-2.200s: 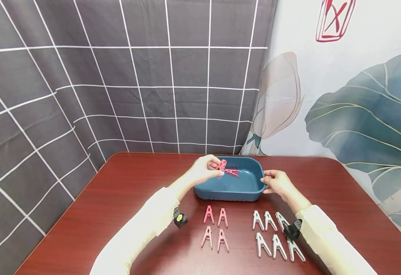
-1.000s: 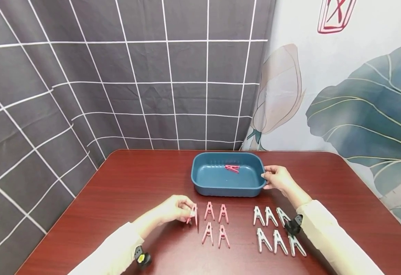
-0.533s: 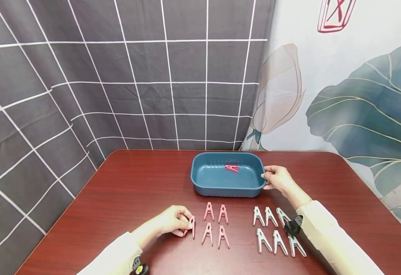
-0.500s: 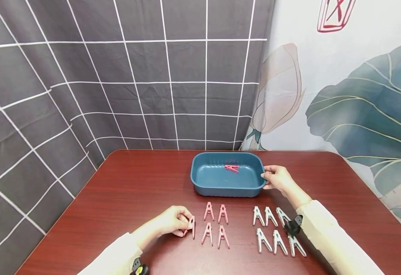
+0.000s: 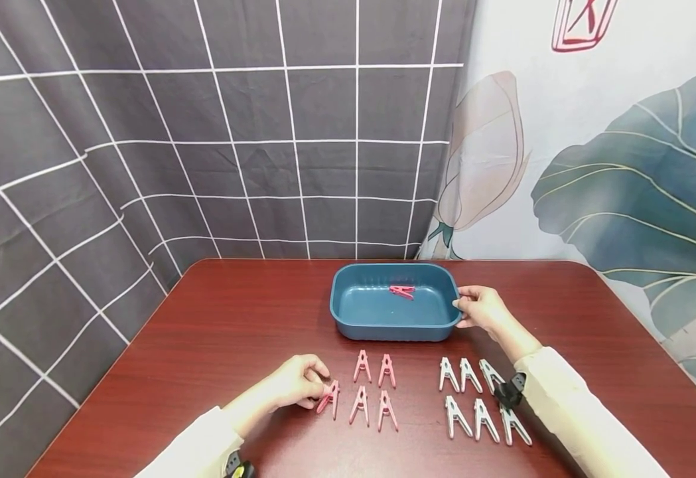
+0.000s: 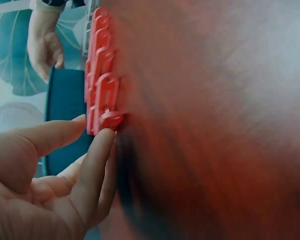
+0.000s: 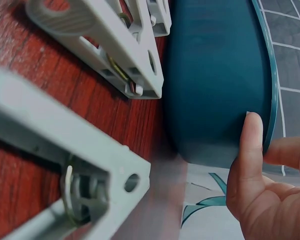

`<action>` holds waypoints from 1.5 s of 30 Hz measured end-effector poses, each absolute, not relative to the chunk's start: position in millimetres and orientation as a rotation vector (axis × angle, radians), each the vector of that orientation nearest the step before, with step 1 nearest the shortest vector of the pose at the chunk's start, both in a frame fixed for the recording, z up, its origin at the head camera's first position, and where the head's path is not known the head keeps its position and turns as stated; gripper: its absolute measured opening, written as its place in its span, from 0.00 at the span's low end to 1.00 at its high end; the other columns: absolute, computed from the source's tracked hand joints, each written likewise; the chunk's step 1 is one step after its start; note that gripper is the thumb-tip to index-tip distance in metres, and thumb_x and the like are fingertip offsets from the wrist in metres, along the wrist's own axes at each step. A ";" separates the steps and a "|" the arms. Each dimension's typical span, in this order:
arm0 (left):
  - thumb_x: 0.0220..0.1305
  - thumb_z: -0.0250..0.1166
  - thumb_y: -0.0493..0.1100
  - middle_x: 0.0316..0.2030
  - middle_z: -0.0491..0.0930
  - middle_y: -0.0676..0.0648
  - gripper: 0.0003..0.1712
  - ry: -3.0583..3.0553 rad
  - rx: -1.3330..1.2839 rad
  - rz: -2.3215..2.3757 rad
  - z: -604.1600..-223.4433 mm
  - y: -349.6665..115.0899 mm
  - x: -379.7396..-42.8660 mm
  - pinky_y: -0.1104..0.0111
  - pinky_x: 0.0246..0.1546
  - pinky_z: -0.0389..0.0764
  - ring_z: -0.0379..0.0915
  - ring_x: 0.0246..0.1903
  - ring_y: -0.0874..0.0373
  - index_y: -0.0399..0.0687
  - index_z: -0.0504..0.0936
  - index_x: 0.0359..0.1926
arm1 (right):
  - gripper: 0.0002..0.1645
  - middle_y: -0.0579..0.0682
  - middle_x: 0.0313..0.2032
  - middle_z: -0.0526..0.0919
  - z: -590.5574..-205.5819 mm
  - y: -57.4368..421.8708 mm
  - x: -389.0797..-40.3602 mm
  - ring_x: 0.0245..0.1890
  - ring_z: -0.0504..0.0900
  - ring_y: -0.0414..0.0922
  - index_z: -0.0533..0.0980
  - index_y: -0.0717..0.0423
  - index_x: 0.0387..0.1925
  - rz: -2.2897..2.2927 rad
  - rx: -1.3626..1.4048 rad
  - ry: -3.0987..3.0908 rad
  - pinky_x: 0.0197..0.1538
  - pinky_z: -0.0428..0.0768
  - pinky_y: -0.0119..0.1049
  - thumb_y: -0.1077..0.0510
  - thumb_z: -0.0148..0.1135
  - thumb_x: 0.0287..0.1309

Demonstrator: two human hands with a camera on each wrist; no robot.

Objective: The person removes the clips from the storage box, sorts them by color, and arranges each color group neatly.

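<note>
My left hand (image 5: pixel 296 383) is beside a pink clothespin (image 5: pixel 332 400) that stands on the table, left of several more pink clothespins (image 5: pixel 361 405). The left wrist view shows the thumb and index finger apart, with the index fingertip (image 6: pixel 108 134) close to or touching the nearest pink clothespin (image 6: pixel 108 97). My right hand (image 5: pixel 482 309) grips the right end of a blue plastic basin (image 5: pixel 395 334). In the right wrist view its thumb goes over the rim while a finger (image 7: pixel 251 140) lies against the outer wall. One pink clothespin (image 5: pixel 403 292) lies inside the basin.
Several grey-white clothespins (image 5: pixel 482 422) stand in two rows at the right, some beneath my right forearm. The reddish-brown table (image 5: pixel 246 312) ends at a dark gridded curtain (image 5: pixel 252 166) and a floral backdrop (image 5: pixel 622 172).
My left hand has moved from over the basin down to the table's near left, bringing a pink clothespin. Its fingers have just loosened from the clothespin. My right hand has stayed on the basin.
</note>
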State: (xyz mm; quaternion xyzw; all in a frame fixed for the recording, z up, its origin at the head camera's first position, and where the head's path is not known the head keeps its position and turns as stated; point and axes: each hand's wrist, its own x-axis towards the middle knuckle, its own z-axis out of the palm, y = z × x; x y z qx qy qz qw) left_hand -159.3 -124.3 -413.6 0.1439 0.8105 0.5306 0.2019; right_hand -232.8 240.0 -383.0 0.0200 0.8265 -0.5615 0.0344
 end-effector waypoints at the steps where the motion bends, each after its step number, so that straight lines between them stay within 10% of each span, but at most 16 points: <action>1: 0.53 0.64 0.31 0.24 0.77 0.49 0.13 2.286 0.408 1.494 -412.2 -123.9 -161.6 0.65 0.23 0.83 0.74 0.21 0.62 0.28 0.74 0.39 | 0.26 0.65 0.37 0.76 -382.7 240.3 -232.6 0.21 0.75 0.35 0.60 0.83 0.59 -1.724 0.064 2.544 0.27 0.83 0.31 0.69 0.49 0.62; 25: 0.60 0.63 0.35 0.35 0.80 0.33 0.09 2.441 0.796 1.758 -370.6 -47.0 -226.9 0.72 0.27 0.80 0.77 0.32 0.35 0.32 0.78 0.40 | 0.26 0.61 0.34 0.76 -379.4 241.2 -233.0 0.21 0.75 0.36 0.61 0.81 0.59 -1.740 0.147 2.519 0.27 0.83 0.32 0.69 0.49 0.61; 33: 0.56 0.66 0.33 0.33 0.82 0.36 0.10 2.520 0.855 1.679 -353.4 -30.2 -248.8 0.74 0.29 0.78 0.75 0.28 0.58 0.33 0.79 0.39 | 0.25 0.64 0.34 0.77 -377.6 237.8 -236.0 0.20 0.76 0.36 0.62 0.81 0.58 -1.721 0.141 2.536 0.26 0.83 0.31 0.69 0.49 0.61; 45: 0.56 0.66 0.35 0.35 0.84 0.38 0.09 2.672 0.716 1.544 -351.3 -3.0 -280.2 0.72 0.34 0.78 0.80 0.35 0.50 0.36 0.80 0.38 | 0.24 0.61 0.32 0.77 -382.1 233.8 -231.6 0.20 0.77 0.38 0.63 0.81 0.57 -1.730 0.191 2.543 0.26 0.83 0.34 0.70 0.48 0.61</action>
